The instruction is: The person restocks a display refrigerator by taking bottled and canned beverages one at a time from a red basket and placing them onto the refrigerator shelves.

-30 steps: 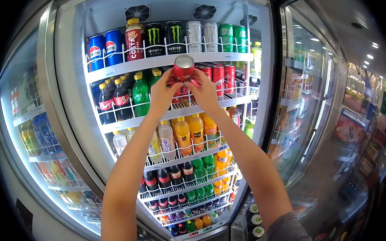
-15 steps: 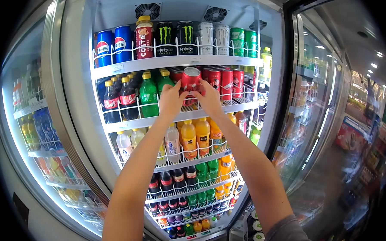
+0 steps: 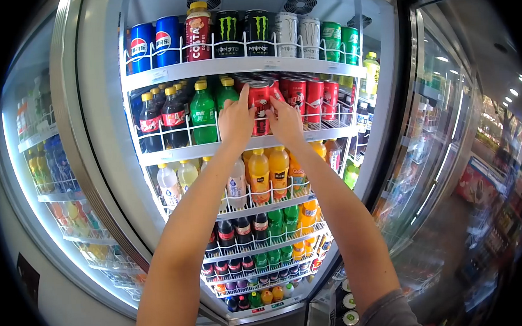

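A red can (image 3: 260, 107) stands upright at the front of the second shelf, between my two hands. My left hand (image 3: 236, 120) is on the can's left side, its index finger pointing up beside the rim. On the right side, my right hand (image 3: 285, 121) has its fingers bent against the can. More red cans (image 3: 314, 101) stand to the right and behind. Green bottles (image 3: 203, 113) are just left of my left hand. The white shelf edge (image 3: 202, 151) runs below both hands, and the can's base is partly hidden by the wire rail.
Above is a shelf edge (image 3: 245, 65) with blue, black, white and green cans. Yellow-orange bottles (image 3: 259, 175) stand one shelf lower, with more bottle rows beneath. An open glass door (image 3: 411, 145) is at the right; a lit cooler (image 3: 52, 184) is at the left.
Both hands have lowered the red can from in front of the shelf edge into the second shelf's front row. The fingers have loosened around it, and the view has shifted slightly.
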Demonstrator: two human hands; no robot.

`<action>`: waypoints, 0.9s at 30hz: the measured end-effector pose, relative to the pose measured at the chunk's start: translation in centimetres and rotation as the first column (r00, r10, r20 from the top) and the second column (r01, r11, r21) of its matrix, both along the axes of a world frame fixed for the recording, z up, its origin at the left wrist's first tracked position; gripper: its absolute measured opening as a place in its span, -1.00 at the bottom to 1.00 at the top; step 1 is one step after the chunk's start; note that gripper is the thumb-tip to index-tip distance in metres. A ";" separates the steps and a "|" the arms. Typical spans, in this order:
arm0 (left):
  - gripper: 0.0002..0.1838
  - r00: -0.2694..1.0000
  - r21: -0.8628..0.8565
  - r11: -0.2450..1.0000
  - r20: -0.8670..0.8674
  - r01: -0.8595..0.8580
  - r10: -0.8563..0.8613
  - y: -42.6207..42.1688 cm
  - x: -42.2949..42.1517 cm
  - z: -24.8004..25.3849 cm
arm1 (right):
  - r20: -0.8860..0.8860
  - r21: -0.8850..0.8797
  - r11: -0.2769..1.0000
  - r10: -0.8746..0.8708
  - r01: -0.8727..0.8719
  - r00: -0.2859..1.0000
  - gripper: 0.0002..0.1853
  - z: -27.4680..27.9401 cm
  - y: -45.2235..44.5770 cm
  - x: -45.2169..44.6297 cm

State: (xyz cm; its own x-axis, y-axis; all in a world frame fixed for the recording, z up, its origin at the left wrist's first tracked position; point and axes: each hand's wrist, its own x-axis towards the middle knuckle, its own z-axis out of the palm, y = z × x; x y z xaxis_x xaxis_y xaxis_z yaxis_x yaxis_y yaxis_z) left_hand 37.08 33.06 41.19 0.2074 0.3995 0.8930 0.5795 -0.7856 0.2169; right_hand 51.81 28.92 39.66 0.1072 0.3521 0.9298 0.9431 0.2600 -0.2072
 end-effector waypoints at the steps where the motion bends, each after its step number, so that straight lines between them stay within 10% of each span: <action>1: -0.26 1.000 -0.004 1.000 0.002 -0.005 0.005 -0.1 -0.1 -0.1 | -0.015 -0.033 0.999 0.018 -0.019 1.000 -0.55 -0.1 0.1 0.2; 21: -0.10 0.913 0.020 0.993 -0.390 -0.119 0.117 -0.7 -1.1 1.4 | 0.080 -0.126 0.991 -0.038 0.048 0.996 -0.41 -1.6 0.1 0.8; 27: -0.23 0.991 -0.051 0.996 -0.108 0.070 -0.075 -2.3 -3.0 0.3 | -0.133 0.063 0.975 0.221 -0.214 0.966 -0.57 -1.7 -2.1 1.2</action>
